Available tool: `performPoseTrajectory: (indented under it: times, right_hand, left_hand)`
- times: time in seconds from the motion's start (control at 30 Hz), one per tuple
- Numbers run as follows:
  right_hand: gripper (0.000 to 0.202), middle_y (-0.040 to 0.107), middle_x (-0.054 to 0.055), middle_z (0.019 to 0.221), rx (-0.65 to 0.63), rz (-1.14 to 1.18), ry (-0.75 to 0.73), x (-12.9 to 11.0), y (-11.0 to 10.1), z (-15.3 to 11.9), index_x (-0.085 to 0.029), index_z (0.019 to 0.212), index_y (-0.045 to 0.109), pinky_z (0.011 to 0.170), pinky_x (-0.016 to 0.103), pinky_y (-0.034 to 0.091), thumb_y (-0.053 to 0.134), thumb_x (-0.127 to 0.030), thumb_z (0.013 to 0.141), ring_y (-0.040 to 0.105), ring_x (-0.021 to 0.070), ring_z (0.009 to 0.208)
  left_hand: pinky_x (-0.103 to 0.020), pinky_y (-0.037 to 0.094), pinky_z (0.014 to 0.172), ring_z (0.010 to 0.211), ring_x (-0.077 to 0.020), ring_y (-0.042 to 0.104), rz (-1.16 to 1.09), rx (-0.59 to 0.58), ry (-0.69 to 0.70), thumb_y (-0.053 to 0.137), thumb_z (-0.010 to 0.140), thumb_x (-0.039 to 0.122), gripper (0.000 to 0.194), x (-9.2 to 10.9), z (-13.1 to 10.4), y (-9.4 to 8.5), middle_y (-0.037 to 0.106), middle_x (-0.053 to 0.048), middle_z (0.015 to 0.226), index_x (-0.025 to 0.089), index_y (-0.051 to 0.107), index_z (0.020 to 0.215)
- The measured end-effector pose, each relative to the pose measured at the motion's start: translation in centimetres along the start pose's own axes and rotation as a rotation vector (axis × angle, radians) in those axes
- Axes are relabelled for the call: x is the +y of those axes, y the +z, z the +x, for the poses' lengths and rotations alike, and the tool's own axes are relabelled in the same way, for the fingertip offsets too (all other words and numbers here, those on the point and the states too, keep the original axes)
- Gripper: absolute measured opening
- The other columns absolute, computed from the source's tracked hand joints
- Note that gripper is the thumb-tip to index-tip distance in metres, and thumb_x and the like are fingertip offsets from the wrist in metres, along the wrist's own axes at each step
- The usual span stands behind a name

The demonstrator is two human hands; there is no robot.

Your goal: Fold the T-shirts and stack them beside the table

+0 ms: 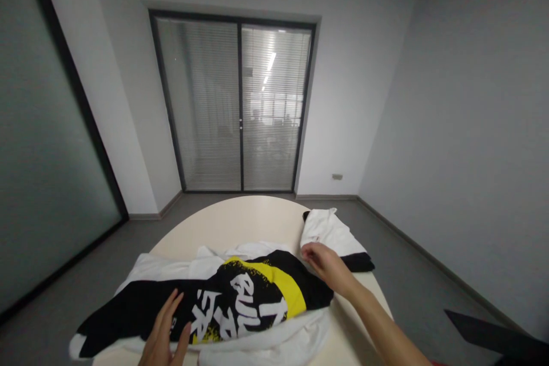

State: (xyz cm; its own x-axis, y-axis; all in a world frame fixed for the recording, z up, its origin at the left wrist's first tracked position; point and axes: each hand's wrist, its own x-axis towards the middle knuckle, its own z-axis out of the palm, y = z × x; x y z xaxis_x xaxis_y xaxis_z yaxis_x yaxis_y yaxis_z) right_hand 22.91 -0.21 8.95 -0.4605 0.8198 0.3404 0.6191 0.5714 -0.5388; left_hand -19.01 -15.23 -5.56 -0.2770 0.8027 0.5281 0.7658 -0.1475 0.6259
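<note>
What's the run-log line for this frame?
left hand: open, at printed shirt | right hand: fingers curled, near folded black-and-white garment | both garments: on round table

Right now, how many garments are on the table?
2 visible: a black, white and yellow printed garment across the front, a folded white-and-black garment at right. More may be hidden.

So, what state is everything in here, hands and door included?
Black, white and yellow printed cloth garment: laid out, rumpled.
White cloth garment with black edge: folded.
Dark-framed glass door: shut.
Pale slatted blinds: lowered.
Left hand: open.
Right hand: fingers bent, grip unclear.
</note>
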Motion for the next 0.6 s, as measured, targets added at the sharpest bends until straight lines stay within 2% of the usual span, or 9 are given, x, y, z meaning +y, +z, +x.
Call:
performPoseTrajectory:
  times: [0.07, 0.13, 0.2, 0.3, 0.37, 0.43, 0.47, 0.53, 0.6]
  right_hand:
    - [0.023, 0.073, 0.005, 0.101, -0.145, 0.025, -0.049, -2.5, 0.3, -0.4, -0.025, 0.106, 0.067, 0.085, 0.031, 0.049, 0.048, -0.030, 0.093, 0.067, 0.0197, 0.093]
    - [0.027, 0.073, 0.004, 0.099, -0.187, 0.001, 0.025, -3.6, 0.2, -0.5, -0.026, 0.114, 0.066, 0.079, 0.030, 0.049, 0.049, -0.031, 0.093, 0.068, 0.0186, 0.082]
    - [0.030, 0.073, 0.006, 0.100, -0.089, -0.107, 0.153, -2.8, -0.2, -0.2, -0.023, 0.116, 0.065, 0.079, 0.032, 0.049, 0.046, -0.032, 0.094, 0.068, 0.0202, 0.082]
    - [0.039, 0.068, 0.014, 0.119, 0.086, -0.271, 0.322, 0.2, -0.3, 0.8, -0.018, 0.122, 0.063, 0.087, 0.035, 0.046, 0.051, -0.040, 0.092, 0.066, 0.0261, 0.103]
    - [0.050, 0.068, 0.015, 0.119, 0.052, -0.295, 0.394, 2.3, 0.2, 1.3, -0.018, 0.126, 0.062, 0.088, 0.035, 0.045, 0.062, -0.047, 0.085, 0.064, 0.0284, 0.107]
    - [0.041, 0.072, 0.013, 0.104, 0.001, -0.297, 0.431, 3.8, 0.9, 1.6, -0.019, 0.115, 0.068, 0.084, 0.033, 0.045, 0.065, -0.045, 0.083, 0.065, 0.0280, 0.101]
    - [0.034, 0.072, 0.011, 0.095, 0.011, -0.272, 0.442, 4.2, 1.1, 1.7, -0.020, 0.106, 0.070, 0.081, 0.033, 0.044, 0.062, -0.044, 0.085, 0.066, 0.0268, 0.095]
    - [0.030, 0.070, 0.008, 0.083, 0.125, -0.124, 0.456, 4.4, 1.1, 1.8, -0.020, 0.092, 0.068, 0.076, 0.032, 0.044, 0.053, -0.046, 0.088, 0.065, 0.0245, 0.084]
    - [0.034, 0.069, 0.006, 0.080, 0.285, 0.179, 0.454, 3.9, 0.0, 1.9, -0.020, 0.088, 0.064, 0.073, 0.033, 0.046, 0.049, -0.050, 0.088, 0.063, 0.0235, 0.078]
  left_hand:
    - [-0.056, 0.040, 0.114, 0.140, -0.0335, 0.043, -0.016, 0.004, -0.007, 0.051, 0.092, 0.047, 0.058, -0.4, 0.0, 0.1, 0.042, -0.013, 0.154, 0.024, 0.042, 0.144]
    - [-0.055, 0.039, 0.115, 0.140, -0.0335, 0.043, -0.034, -0.001, -0.031, 0.052, 0.091, 0.048, 0.059, -0.4, 0.0, 0.0, 0.043, -0.013, 0.153, 0.024, 0.042, 0.144]
    - [-0.056, 0.037, 0.116, 0.141, -0.0335, 0.042, -0.041, -0.015, -0.056, 0.052, 0.090, 0.049, 0.061, 0.0, 0.0, -0.2, 0.042, -0.013, 0.154, 0.024, 0.042, 0.144]
    - [-0.056, 0.035, 0.117, 0.142, -0.0336, 0.041, -0.038, -0.026, -0.061, 0.053, 0.090, 0.048, 0.062, 0.7, 0.1, -0.5, 0.042, -0.014, 0.154, 0.023, 0.040, 0.145]
    - [-0.057, 0.035, 0.117, 0.141, -0.0338, 0.041, -0.037, -0.019, -0.058, 0.053, 0.090, 0.048, 0.061, 1.0, 0.1, -0.6, 0.042, -0.014, 0.153, 0.022, 0.040, 0.145]
    - [-0.057, 0.035, 0.117, 0.141, -0.0339, 0.041, -0.033, -0.012, -0.063, 0.051, 0.091, 0.048, 0.060, 1.3, 0.1, -0.7, 0.042, -0.014, 0.153, 0.022, 0.041, 0.144]
    - [-0.057, 0.035, 0.117, 0.141, -0.0339, 0.041, -0.029, -0.007, -0.065, 0.051, 0.092, 0.048, 0.059, 1.5, 0.1, -0.7, 0.042, -0.014, 0.153, 0.022, 0.041, 0.144]
    - [-0.056, 0.035, 0.116, 0.141, -0.0338, 0.041, -0.023, 0.000, -0.062, 0.050, 0.093, 0.047, 0.058, 1.8, 0.1, -0.7, 0.042, -0.014, 0.153, 0.022, 0.041, 0.144]
    - [-0.057, 0.035, 0.116, 0.141, -0.0339, 0.042, -0.017, 0.009, -0.052, 0.049, 0.093, 0.046, 0.057, 1.9, 0.1, -0.9, 0.042, -0.015, 0.152, 0.022, 0.040, 0.144]
